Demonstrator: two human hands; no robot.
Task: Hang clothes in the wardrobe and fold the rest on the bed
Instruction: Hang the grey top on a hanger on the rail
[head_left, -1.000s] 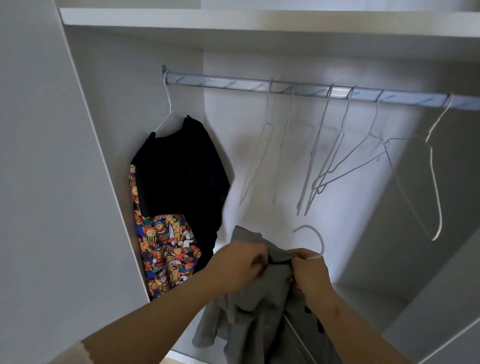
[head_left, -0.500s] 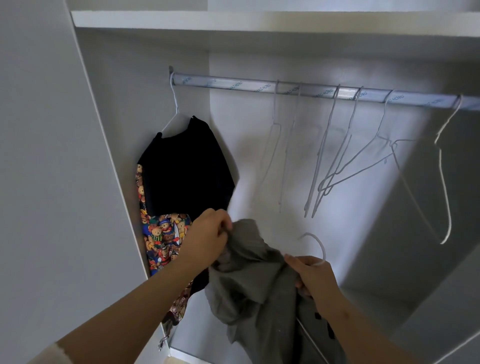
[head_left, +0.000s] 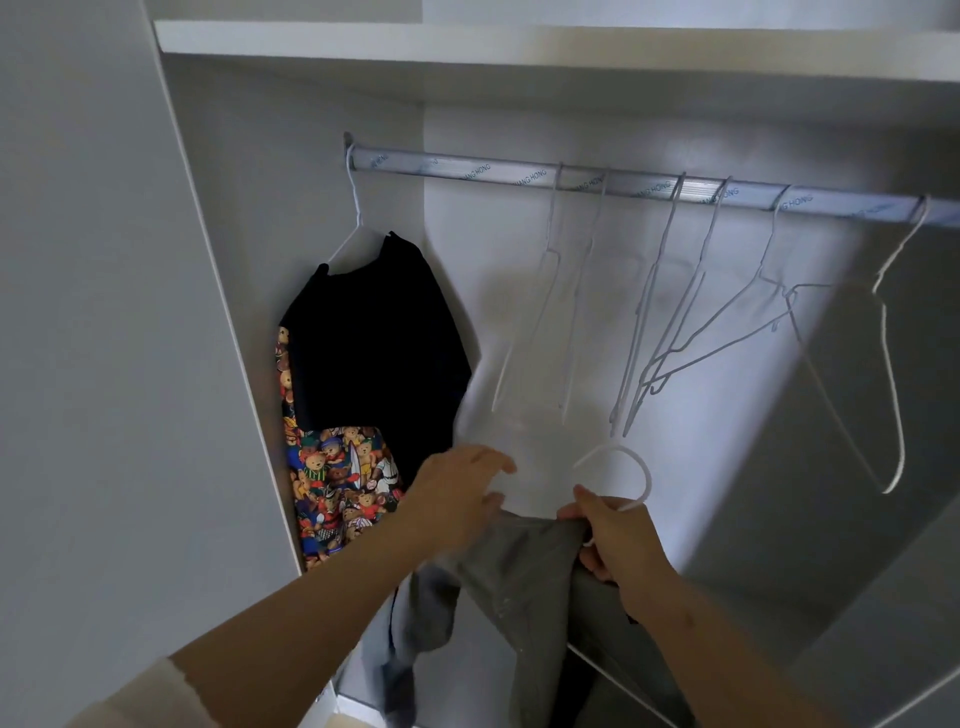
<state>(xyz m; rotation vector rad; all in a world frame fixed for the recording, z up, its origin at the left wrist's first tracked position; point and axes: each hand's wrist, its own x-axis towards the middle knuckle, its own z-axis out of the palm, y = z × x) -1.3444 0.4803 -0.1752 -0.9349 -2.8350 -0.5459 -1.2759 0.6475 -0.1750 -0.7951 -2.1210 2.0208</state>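
Wardrobe rail (head_left: 519, 174) overhead: well below it, my right hand (head_left: 621, 543) grips the hanger (head_left: 647, 478) bearing a grey top (head_left: 519, 571); left hand (head_left: 457, 493) loose beside. Best hooked squarely onto the rail's bare stretch.

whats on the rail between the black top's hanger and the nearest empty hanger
Nothing hangs there: in the head view the rail is bare between the black top's hanger and the nearest empty hanger, apart from printed lettering.
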